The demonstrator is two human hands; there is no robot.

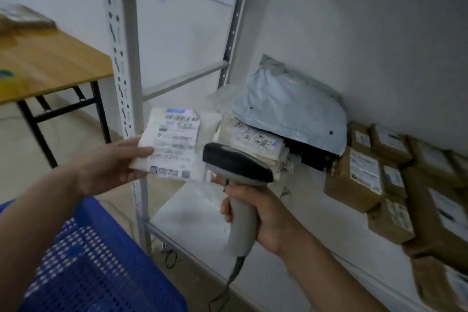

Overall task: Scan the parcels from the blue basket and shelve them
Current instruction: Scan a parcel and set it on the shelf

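The white parcel (174, 144) was held in the air over the front-left corner of the shelf (190, 218), label face up, its long axis running away from the person. The left hand (111, 167) had its grip pinched on the parcel's near-left edge, thumb on top. Just to the right, the right hand (255, 218) kept its grip clamped round the handle of the scanner (238, 162). The scanner's dark nose sat close beside the parcel's right edge and pointed leftward across it, so it probably needed tipping down onto the label. Behind, a grey mailer (291, 109) lay on a heap of packets, with brown cartons (367, 175) to the right. The blue basket (101, 261) sat under the left forearm, and a wooden table (50, 66) stood by the white wall.
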